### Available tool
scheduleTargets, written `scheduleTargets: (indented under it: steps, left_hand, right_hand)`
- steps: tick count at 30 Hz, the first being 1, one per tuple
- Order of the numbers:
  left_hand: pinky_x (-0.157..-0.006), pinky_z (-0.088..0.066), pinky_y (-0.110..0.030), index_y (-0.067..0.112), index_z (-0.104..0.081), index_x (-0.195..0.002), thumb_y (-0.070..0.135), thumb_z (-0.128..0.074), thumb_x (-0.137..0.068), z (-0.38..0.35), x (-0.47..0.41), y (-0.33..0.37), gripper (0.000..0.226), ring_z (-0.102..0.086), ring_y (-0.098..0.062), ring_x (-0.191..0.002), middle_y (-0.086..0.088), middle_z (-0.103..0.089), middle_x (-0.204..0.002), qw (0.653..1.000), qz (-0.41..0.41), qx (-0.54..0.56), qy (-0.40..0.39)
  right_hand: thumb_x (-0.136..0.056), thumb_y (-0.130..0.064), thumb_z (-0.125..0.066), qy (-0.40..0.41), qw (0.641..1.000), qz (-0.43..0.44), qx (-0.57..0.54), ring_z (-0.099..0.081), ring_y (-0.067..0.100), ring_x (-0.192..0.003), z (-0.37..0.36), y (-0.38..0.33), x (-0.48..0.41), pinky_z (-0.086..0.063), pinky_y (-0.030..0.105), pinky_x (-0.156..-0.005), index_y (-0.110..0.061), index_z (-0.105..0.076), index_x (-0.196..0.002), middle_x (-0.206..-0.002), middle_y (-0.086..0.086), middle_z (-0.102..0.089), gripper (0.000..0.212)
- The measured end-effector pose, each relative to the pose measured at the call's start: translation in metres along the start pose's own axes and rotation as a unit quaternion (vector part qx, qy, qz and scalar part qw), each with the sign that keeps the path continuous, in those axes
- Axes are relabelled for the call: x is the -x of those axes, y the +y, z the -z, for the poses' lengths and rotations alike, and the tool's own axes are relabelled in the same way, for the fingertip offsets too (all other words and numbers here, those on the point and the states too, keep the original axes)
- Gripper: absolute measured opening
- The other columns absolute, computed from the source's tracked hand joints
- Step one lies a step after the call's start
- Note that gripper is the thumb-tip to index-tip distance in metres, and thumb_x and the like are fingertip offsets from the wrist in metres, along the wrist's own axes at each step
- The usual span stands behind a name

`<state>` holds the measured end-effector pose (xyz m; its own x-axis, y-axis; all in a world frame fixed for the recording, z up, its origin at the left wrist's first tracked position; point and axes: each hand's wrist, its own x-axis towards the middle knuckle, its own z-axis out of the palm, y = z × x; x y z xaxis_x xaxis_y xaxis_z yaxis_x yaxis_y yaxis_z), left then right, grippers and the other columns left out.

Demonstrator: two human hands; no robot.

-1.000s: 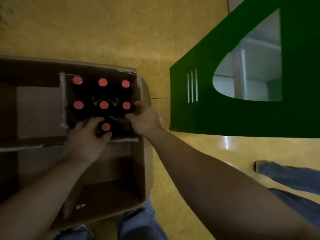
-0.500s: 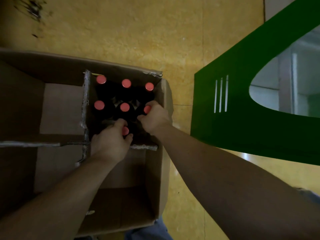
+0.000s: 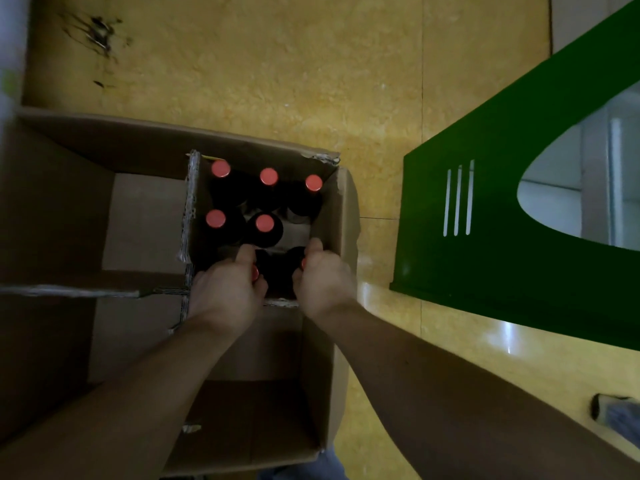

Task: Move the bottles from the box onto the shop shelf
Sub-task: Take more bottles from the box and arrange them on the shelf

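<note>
An open cardboard box [image 3: 346, 209] stands on the floor, split by cardboard dividers. Its upper right compartment holds several dark bottles with red caps [image 3: 265, 223]. My left hand [image 3: 227, 289] grips the neck of one dark bottle [image 3: 263, 263] at the near edge of that compartment, its red cap showing between the fingers. My right hand [image 3: 323, 277] grips a second dark bottle [image 3: 294, 258] beside it, near the box's right wall. The green shop shelf [image 3: 502, 220] stands to the right of the box.
The other box compartments [image 3: 145, 216] show bare cardboard. Yellow floor [image 3: 277, 64] lies beyond the box and between box and shelf, with a dark scuff [image 3: 98, 32] at the top left. A shoe and jeans leg [image 3: 616, 414] show at the lower right.
My right hand has drawn its bottle back from the middle row to the near edge, beside the bottle in my left hand. Both hands sit closer to me.
</note>
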<state>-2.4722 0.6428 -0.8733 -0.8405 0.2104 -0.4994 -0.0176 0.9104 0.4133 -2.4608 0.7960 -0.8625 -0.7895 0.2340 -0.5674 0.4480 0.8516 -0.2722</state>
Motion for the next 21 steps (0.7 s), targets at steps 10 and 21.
scheduleTargets:
  steps: [10, 21]
  left_hand:
    - [-0.069, -0.037, -0.035, 0.027, -0.036, -0.111, 0.034, -0.058, -0.097, -0.004, -0.012, 0.011, 0.027, -0.066, -0.031, -0.097, 0.004, -0.056, -0.088, 0.999, -0.009, -0.033, -0.028]
    - [-0.069, -0.042, -0.036, 0.026, -0.037, -0.116, 0.034, -0.060, -0.097, -0.008, -0.010, 0.008, 0.031, -0.066, -0.031, -0.097, -0.003, -0.067, -0.098, 1.000, 0.010, -0.010, -0.022]
  right_hand:
    - [-0.102, -0.023, -0.057, -0.038, 0.998, -0.008, 0.045, -0.072, 0.031, -0.102, -0.008, -0.006, -0.001, -0.057, 0.037, -0.076, -0.015, -0.039, -0.136, -0.112, 0.012, -0.070, 0.039]
    - [-0.105, -0.023, -0.051, -0.022, 0.997, -0.001, 0.080, -0.072, 0.030, -0.101, -0.012, -0.004, 0.007, -0.056, 0.037, -0.076, -0.016, -0.036, -0.143, -0.112, 0.009, -0.070, 0.041]
